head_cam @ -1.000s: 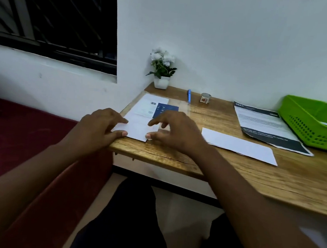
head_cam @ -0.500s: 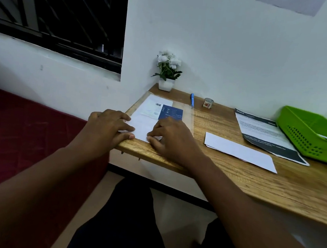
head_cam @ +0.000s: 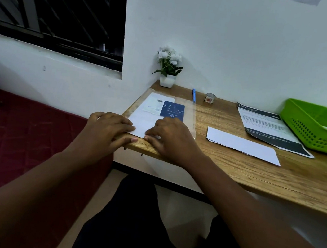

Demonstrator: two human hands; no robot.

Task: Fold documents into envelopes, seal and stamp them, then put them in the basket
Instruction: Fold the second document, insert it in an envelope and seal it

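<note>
Both hands pressing flat on the white document [head_cam: 144,125] at the table's [head_cam: 234,170] near-left corner; left hand [head_cam: 106,130] and right hand [head_cam: 172,138] grips both released, fingers straight, tips nearly meeting on the paper's near edge. White envelope [head_cam: 242,145] lying right of the right hand, printed sheet [head_cam: 268,128] beyond it, green basket [head_cam: 314,126] sitting far right

White wall [head_cam: 236,41], dark barred window [head_cam: 55,9], wooden desk [head_cam: 253,172].
</note>
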